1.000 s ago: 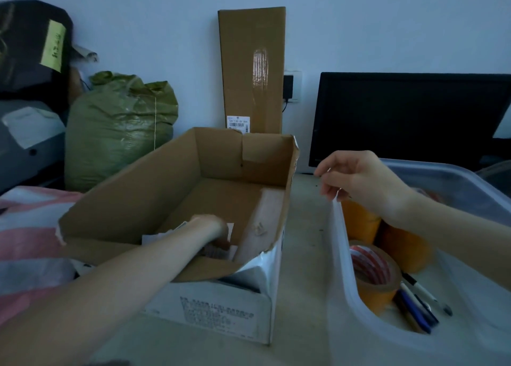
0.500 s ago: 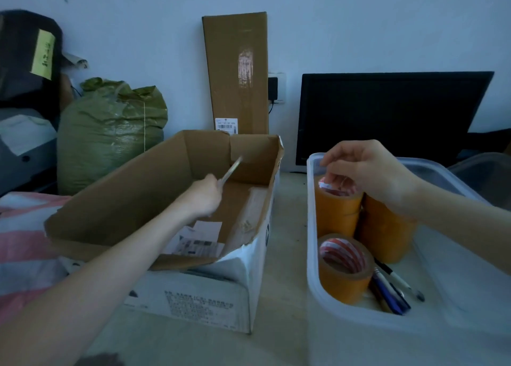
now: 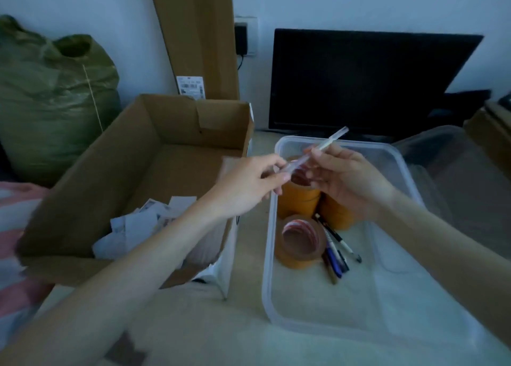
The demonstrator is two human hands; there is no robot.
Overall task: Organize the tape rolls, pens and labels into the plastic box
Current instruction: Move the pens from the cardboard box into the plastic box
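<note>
Pale wall (image 3: 359, 3), dark monitor (image 3: 367, 83), wall socket (image 3: 247, 37), dim bluish light

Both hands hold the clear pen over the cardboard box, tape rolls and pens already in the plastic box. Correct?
Not quite. The head view shows the left hand and right hand holding the clear pen over the plastic box, not the cardboard box. The rest holds.

From my remote seat I see two bare forearms — no sleeves, no watch, no rings that I can make out. The left hand (image 3: 249, 184) and right hand (image 3: 345, 180) wear no gloves — fingernails look short and unpainted.
</note>
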